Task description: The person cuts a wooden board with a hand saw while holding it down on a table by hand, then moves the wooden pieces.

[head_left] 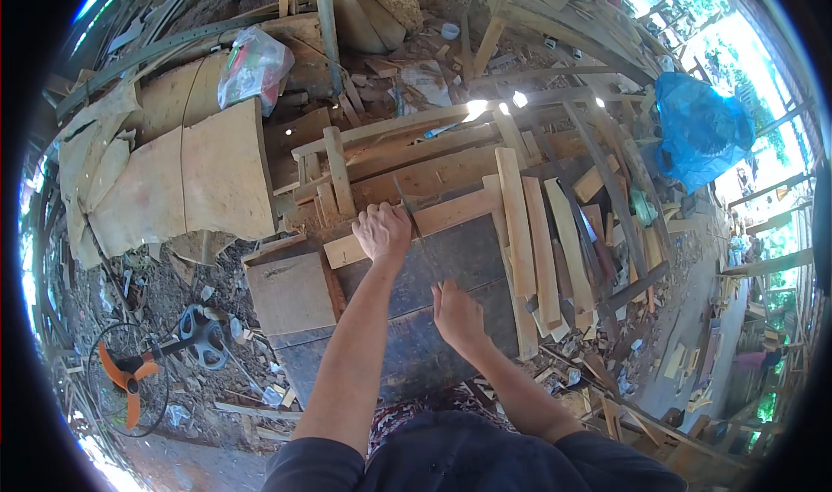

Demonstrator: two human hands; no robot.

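A pale wooden board (455, 212) lies across the far part of a dark, worn worktop (403, 336). My left hand (384, 232) is closed over this board, its fingers curled on the far edge. Just right of it, a thin dark saw (412, 224) crosses the board, its blade seen nearly edge-on. My right hand (458, 317) is closed round the near end of the saw, low over the worktop; the handle is hidden in the fist. Left of the board, a square brown wooden panel (292, 294) rests on the worktop.
Several loose wooden strips (539, 241) lie at the worktop's right. A blue plastic bag (700, 132) hangs far right. At the left stands a fan with orange blades (130, 379). A clear plastic bag (253, 69) sits on large wooden sheets (221, 175). Scraps litter the ground.
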